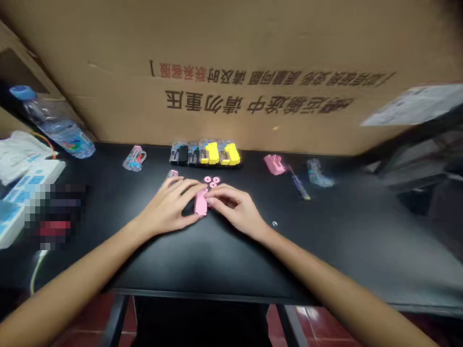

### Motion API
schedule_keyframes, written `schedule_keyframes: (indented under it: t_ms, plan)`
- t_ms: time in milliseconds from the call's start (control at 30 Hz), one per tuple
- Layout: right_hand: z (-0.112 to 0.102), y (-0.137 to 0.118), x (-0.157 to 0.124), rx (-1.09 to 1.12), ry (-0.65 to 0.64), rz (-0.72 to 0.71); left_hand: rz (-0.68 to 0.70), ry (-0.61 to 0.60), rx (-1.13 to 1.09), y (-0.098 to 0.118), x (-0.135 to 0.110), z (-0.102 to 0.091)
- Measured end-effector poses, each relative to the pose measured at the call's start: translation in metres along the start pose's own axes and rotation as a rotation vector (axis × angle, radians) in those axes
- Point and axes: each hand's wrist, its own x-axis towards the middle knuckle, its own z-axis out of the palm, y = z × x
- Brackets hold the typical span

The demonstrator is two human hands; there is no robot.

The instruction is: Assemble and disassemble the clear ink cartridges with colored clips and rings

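Observation:
Near the middle of the black table, my left hand (171, 205) grips a small pink plastic part (200, 203) between thumb and fingers. From the other side, my right hand (237, 207) pinches at the part's right edge with thumb and index finger; whatever is between those fingertips is too small to make out. Just beyond the fingers lie several small pink rings (212, 181). A clear and pink piece (173, 173) is partly hidden behind my left hand.
At the back stands a row of clear cases with yellow (211, 153) and black parts, before a cardboard wall (231, 43). To the right lie a pink shell (274, 164), a screwdriver (299, 185) and a clear piece (319, 172). A bottle (60, 125) and power strip (32, 193) are left.

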Motion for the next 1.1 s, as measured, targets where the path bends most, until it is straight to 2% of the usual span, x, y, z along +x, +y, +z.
schedule_keyframes:
  t_ms: [133,367,600,700,800,900,1100]
  plan:
    - [0.002,-0.005,0.001,-0.042,-0.006,-0.011,-0.012,-0.001,-0.027,-0.002,0.0,0.004]
    - [0.008,-0.002,0.001,0.159,0.064,0.12,0.0,0.014,-0.042,-0.001,-0.001,0.003]
    - [0.009,0.0,0.002,0.179,0.036,0.125,0.022,0.011,-0.028,0.0,0.0,0.004]
    - [0.005,-0.003,0.0,0.064,0.024,0.051,0.021,0.015,-0.015,-0.001,0.0,0.004]
    - [-0.003,-0.004,0.0,-0.164,0.012,-0.117,-0.008,0.044,-0.038,-0.001,-0.001,0.003]
    - [-0.01,-0.003,-0.001,-0.35,-0.063,-0.279,-0.05,0.065,-0.087,-0.002,-0.002,0.0]
    - [-0.012,-0.004,0.0,-0.495,-0.119,-0.424,-0.052,0.009,-0.17,-0.001,-0.002,-0.003]
